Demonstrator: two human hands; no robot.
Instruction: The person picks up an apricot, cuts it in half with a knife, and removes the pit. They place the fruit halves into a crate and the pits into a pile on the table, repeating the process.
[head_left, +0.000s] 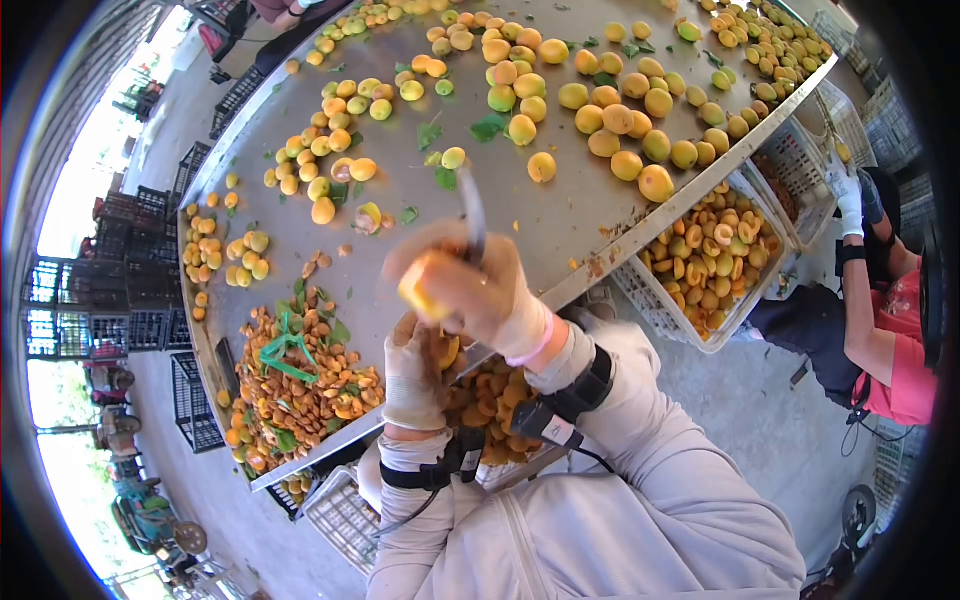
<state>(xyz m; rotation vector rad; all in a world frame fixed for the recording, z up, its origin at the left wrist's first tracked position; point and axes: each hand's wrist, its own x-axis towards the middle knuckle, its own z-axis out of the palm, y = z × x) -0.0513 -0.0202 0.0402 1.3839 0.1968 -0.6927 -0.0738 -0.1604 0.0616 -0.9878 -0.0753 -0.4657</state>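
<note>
Along bench (560, 235) edge: right hand (485, 285) clasping knife (474, 215) and apricot piece (424, 284); left hand (412, 375) curled round apricot (448, 351); possible nick, should juice loosen grip.

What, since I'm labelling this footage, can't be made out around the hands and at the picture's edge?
Head view: the knife in the right hand is motion-blurred; its cutting edge is unclear.
Head view: the apricot at that hand is blurred, so whole or cut can't be told.
Head view: the left hand has its fingertips partly hidden by the right.
Head view: the seated person, upper left, is cut off by the edge.
</note>
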